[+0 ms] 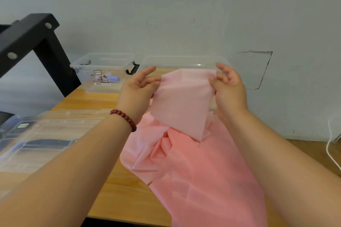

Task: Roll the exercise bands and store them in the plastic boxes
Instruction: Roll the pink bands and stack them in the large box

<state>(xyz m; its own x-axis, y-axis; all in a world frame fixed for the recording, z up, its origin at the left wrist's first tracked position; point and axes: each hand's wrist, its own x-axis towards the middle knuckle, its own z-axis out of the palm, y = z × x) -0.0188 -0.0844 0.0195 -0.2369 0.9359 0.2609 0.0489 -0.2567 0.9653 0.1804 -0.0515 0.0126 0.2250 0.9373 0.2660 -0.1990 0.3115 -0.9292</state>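
Note:
A wide pink exercise band (184, 101) is held up above the wooden table (103, 190). My left hand (137, 90) pinches its upper left corner and my right hand (228, 86) pinches its upper right corner. The rest of the band falls in crumpled folds onto the table and over the near edge. Behind the band stands a clear plastic box (184, 61), its inside hidden by the band. To its left a second clear box (103, 72) holds a rolled purple band (113, 79).
Clear plastic lids (36, 134) lie at the table's left side, over something dark. A black metal frame (36, 42) rises at the far left. A white cable (330, 145) hangs at the right by the wall.

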